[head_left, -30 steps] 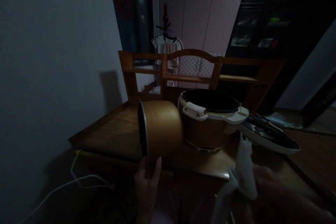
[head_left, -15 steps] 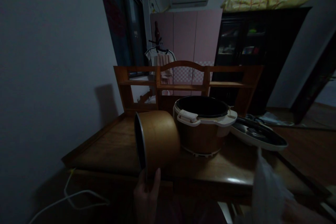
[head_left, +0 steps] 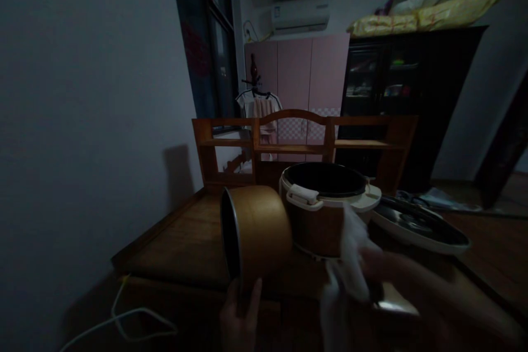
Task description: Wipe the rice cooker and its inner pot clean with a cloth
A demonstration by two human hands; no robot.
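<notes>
My left hand [head_left: 240, 313] grips the rim of a gold inner pot [head_left: 262, 228] from below. The pot is tipped on its side, its dark mouth facing left. My right hand [head_left: 383, 269], smeared by motion, holds a white cloth or tissue [head_left: 353, 256] in front of the cooker, apart from the pot. Behind them stands a rice cooker body [head_left: 322, 231] with cream handles and a black, open top. To its right lies the detached cooker lid [head_left: 418, 223], its dark inner side up.
The wooden desk [head_left: 177, 245] has a low shelf unit [head_left: 295, 148] along its back. A white wall [head_left: 103, 121] borders the left side, and a white cable [head_left: 140, 311] hangs below the front edge. Farther back are a pink wardrobe [head_left: 295, 71] and a dark cabinet [head_left: 445, 104].
My right hand has swung left and up with the white cloth, from the lower right to in front of the cooker. My left hand keeps its hold on the pot. The view has tilted slightly upward.
</notes>
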